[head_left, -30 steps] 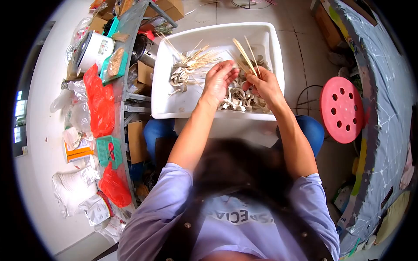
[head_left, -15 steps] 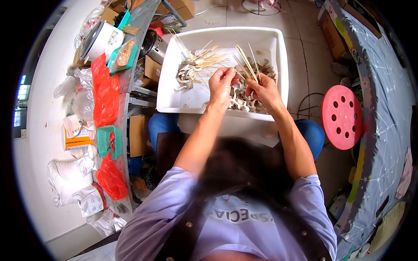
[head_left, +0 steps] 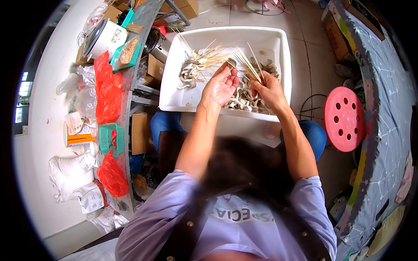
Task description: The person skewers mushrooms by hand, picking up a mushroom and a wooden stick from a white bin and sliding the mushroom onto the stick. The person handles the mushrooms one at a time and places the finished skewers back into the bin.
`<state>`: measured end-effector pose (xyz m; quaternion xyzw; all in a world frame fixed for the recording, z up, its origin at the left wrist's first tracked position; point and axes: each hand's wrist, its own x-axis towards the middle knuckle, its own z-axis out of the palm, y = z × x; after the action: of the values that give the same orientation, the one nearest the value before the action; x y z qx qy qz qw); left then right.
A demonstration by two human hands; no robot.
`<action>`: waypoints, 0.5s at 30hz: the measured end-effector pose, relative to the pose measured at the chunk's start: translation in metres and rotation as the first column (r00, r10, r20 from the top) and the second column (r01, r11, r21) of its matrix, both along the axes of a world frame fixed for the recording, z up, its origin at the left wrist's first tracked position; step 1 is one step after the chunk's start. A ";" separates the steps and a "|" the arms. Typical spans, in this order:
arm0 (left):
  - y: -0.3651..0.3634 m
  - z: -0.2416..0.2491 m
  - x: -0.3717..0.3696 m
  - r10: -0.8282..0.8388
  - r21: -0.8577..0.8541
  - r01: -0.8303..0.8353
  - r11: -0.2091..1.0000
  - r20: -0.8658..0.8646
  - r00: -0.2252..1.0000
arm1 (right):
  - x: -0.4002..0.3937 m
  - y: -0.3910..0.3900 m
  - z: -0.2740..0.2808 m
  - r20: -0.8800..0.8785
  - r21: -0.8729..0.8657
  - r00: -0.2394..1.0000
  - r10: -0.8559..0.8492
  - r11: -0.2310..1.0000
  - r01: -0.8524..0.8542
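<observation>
A white plastic tub (head_left: 167,93) stands before my knees. My left hand (head_left: 220,87) is above it, palm turned up and fingers curled, with a grey-brown mushroom piece (head_left: 232,62) at its fingertips. In my right hand (head_left: 270,91) is a small bunch of thin wooden skewers (head_left: 249,65), tips pointing up and away. Below the hands lies a heap of loose grey-white mushroom pieces (head_left: 241,102), partly hidden by them. Threaded skewers (head_left: 209,58) lie piled on the tub's left side, mushroom ends toward the left.
At left, a metal table (head_left: 126,82) carries red plastic bags (head_left: 107,93), a green basket (head_left: 111,135) with red-handled scissors and a white cooker (head_left: 106,39). A red round stool (head_left: 344,118) stands at right, beside a grey cloth-covered surface (head_left: 383,108).
My left hand has rolled palm up and drawn slightly away from the right, bringing a mushroom piece into view. The right hand has shifted slightly right, still gripping the skewers.
</observation>
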<state>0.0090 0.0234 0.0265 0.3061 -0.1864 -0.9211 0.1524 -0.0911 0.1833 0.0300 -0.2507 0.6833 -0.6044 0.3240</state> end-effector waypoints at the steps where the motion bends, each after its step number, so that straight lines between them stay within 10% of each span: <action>1: -0.001 0.002 0.001 -0.038 -0.055 0.038 0.998 0.009 0.999 | 0.000 0.000 0.002 0.006 -0.004 1.000 -0.003 1.000 0.003; 15: -0.013 0.014 0.007 0.133 0.046 -0.128 0.991 -0.137 0.982 | 0.007 0.004 0.012 -0.119 0.088 0.991 0.068 0.994 -0.058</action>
<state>0.0158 0.0101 0.0403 0.2553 -0.1379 -0.9315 0.2194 -0.0842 0.1877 0.0418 -0.2949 0.7184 -0.5481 0.3107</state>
